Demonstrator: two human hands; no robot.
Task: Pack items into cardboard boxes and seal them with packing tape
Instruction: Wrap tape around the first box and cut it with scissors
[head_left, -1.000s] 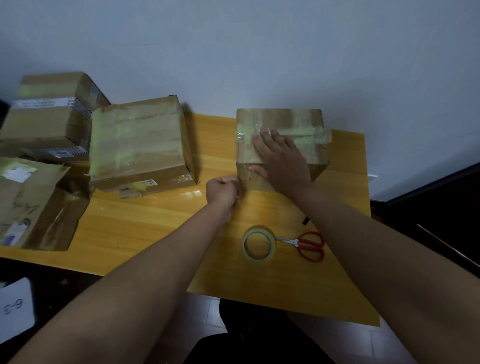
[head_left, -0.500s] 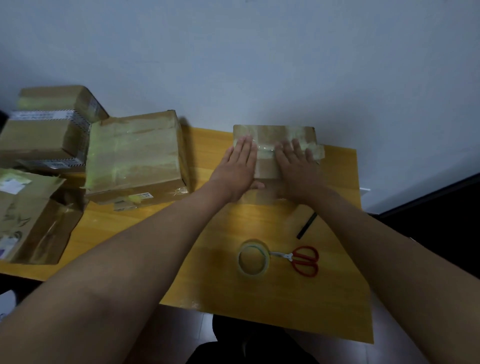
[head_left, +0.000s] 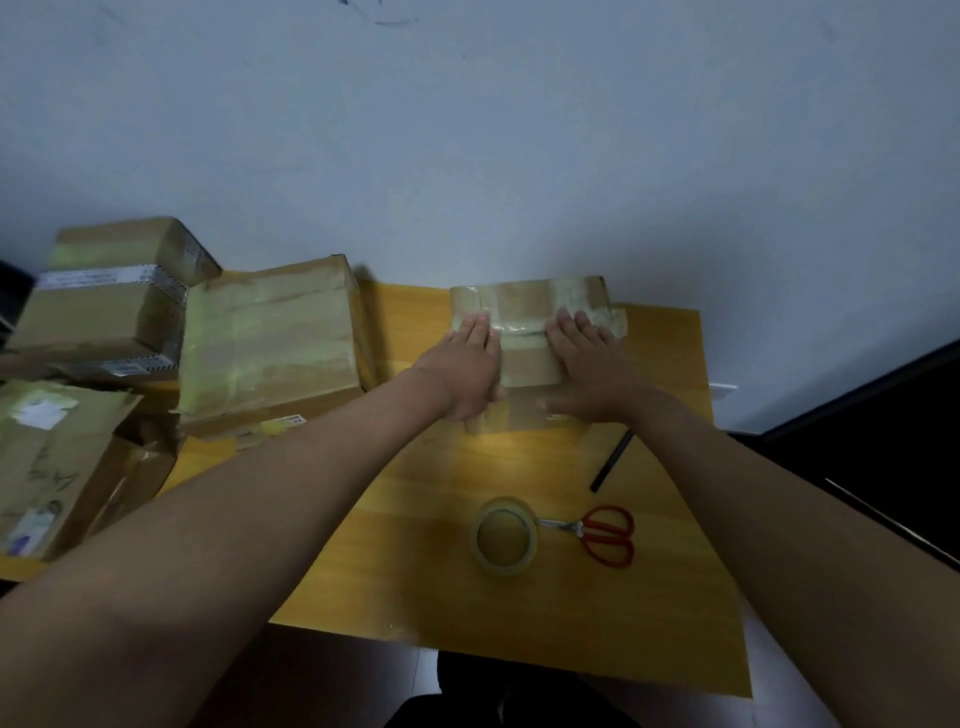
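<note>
From the head camera we see both arms reaching forward across the yellow table (head_left: 415, 545). Our left hand (head_left: 467, 369) lies flat, fingers straight and together, pressed on the left part of the top of the small cardboard box (head_left: 527, 358); our right hand (head_left: 587, 369) lies flat likewise, fingers slightly spread, on the right part, the two hands apart with bare cardboard between them. Neither hand grips anything. The box sits at the far middle of the table near the wall, its top crossed by glossy clear tape (head_left: 519, 327) under our fingertips. Nearer us lie a tape roll (head_left: 504, 536) and red scissors (head_left: 602, 532), touching; a larger taped box (head_left: 270, 338) stands to the left.
</note>
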